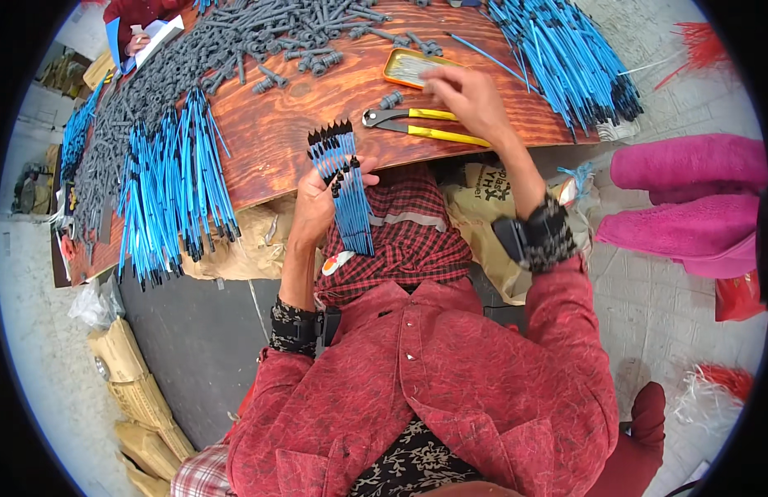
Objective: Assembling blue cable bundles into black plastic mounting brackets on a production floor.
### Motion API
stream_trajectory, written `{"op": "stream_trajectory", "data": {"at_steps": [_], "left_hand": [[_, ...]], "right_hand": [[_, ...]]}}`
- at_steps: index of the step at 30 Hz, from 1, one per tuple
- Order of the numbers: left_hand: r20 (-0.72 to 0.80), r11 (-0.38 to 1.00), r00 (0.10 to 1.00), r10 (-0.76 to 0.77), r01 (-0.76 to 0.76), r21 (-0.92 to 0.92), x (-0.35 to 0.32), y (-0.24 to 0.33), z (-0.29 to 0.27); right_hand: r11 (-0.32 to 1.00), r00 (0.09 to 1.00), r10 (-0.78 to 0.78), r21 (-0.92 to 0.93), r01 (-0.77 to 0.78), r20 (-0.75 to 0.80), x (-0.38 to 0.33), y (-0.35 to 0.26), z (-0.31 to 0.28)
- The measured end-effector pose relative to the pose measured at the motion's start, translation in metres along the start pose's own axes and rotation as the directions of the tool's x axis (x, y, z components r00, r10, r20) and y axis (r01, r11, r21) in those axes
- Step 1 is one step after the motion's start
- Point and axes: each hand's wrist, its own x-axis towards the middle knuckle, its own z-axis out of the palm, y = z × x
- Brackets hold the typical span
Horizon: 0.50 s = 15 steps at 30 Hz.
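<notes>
Over the near edge of the wooden board [301,124], a fanned bunch of blue rods [346,195] is standing almost upright in view, its long axis running away from the person: black pointed tips are pointing toward the far side of the board, while the plain blue ends are hanging down over the red checked cloth [409,236] on the lap. The rods are looking thin, straight and smooth, like plastic, lying side by side in a flat row. The left hand [317,203] is gripping this bunch, thumb pressing across the rods just below the black tips. The right hand [467,95] is reaching farther out with fingers curled narrowly over a shallow yellow metal tin [404,66] holding pale thin pieces; whether it is pinching anything, I cannot tell. Just beside that hand, yellow-handled pliers [417,124] are lying flat on the board, steel jaws pointing left. A heap of dark grey ribbed connectors [235,41] is spreading across the far left part of the board. Finished blue rods are lying in a long pile at the left [173,190] and another pile at the far right [566,58]. The board's surface is showing reddish, glossy grain. Pink folded towels [690,199] are resting well apart on the right.
</notes>
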Motion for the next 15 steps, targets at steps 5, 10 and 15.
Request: {"op": "stream_trajectory", "data": {"at_steps": [5, 10, 15], "left_hand": [[-0.015, 1.0, 1.0, -0.019, 0.019, -0.003, 0.004, -0.001, -0.002], [0.008, 1.0, 1.0, -0.012, 0.012, 0.004, 0.002, -0.001, -0.004], [0.014, 1.0, 1.0, 0.0, 0.0, 0.028, 0.002, 0.0, -0.004]], "right_hand": [[0.78, 0.943, -0.333, -0.555, 0.289, 0.024, 0.038, 0.048, 0.007], [0.744, 0.953, -0.293, -0.608, 0.278, 0.077, 0.039, 0.038, 0.004], [0.735, 0.929, -0.369, -0.605, 0.305, 0.02, 0.037, 0.031, 0.001]]}}
